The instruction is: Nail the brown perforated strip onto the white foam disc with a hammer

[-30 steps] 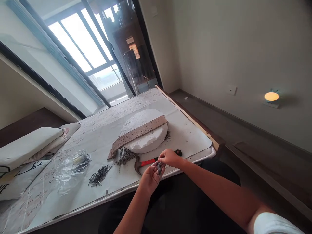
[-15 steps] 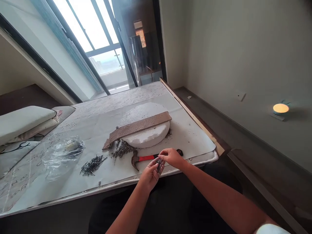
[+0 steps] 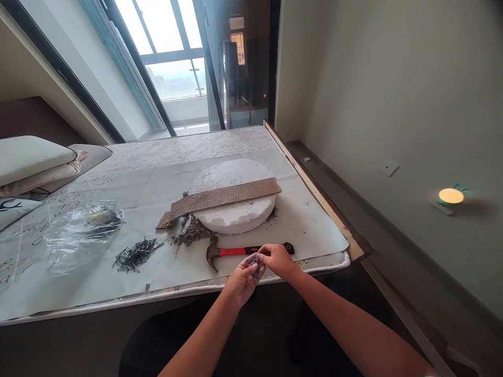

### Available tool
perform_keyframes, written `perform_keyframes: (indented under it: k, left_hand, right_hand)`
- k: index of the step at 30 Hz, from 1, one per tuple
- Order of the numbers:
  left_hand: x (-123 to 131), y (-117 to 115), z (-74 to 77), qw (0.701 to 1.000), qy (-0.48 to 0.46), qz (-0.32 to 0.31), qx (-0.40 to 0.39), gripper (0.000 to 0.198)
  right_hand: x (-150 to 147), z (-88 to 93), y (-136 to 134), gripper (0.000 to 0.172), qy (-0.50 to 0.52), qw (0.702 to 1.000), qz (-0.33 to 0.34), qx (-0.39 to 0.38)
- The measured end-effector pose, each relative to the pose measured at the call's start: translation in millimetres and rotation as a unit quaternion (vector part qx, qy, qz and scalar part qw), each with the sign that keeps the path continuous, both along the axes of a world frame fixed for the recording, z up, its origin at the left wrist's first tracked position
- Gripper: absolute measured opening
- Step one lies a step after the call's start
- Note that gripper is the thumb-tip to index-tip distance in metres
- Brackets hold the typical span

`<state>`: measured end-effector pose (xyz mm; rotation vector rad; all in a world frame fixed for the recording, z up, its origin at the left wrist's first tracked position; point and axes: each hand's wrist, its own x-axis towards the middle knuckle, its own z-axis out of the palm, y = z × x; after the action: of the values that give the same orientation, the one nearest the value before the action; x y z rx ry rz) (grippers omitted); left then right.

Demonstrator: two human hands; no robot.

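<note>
Several dark nails [image 3: 256,268] lie bunched in my left hand [image 3: 241,280], whose fingers curl round them. My right hand [image 3: 276,261] meets it from the right, thumb and fingertips pinched at the top of the bunch. Just beyond both hands a claw hammer [image 3: 232,252] with a red and black handle rests on the sheet, its head to the left. Behind it, a brown strip dotted with small holes [image 3: 228,196] lies across a round white foam slab [image 3: 239,217]. To the left is a loose pile of nails [image 3: 137,254].
Grey crumbs [image 3: 192,231] are heaped by the slab's left edge. A clear plastic bag [image 3: 84,230] sits at the left on the pale sheet [image 3: 157,183] covering the mattress. Cushions [image 3: 35,162] lie far left. A wooden bed edge [image 3: 314,193] runs along the right.
The view has shifted a little, so the nail pile and bag appear further left and higher. My hands stay together on the nails, nearly unmoved.
</note>
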<state>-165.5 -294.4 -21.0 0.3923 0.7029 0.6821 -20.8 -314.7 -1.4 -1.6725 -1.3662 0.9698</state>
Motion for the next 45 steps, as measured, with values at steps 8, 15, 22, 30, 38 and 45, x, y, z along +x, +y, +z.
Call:
perform_keyframes:
  k: [8,15,22,30,38,45]
  left_hand:
    - [-16,0,3.3,1.000,0.017,-0.022,-0.014,0.035]
    - [-90,45,-5.1,0.971,0.224,0.053,0.069,0.042]
    - [-155,115,-19.2,0.644,0.629,-0.025,0.435,0.039]
    - [-163,122,-22.2,0.472,0.708,-0.166,0.498,0.046]
    - [-163,131,-10.2,0.455,0.685,-0.186,0.537,0.043]
    - [-87,90,12.5,0.754,0.409,-0.118,0.500,0.021]
  right_hand:
    - [-5,-13.5,8,0.024,0.132,0.990,0.001,-0.044]
    - [4,-14.9,20,0.046,0.284,0.955,-0.037,-0.078]
    - [2,-27.9,28,0.042,0.281,0.955,-0.031,-0.094]
    - [0,-25.9,35,0.032,0.253,0.963,-0.012,-0.089]
    - [-9,-22.5,45,0.030,0.223,0.971,-0.009,-0.087]
    - [-31,-15.7,38,0.021,0.259,0.956,0.028,-0.135]
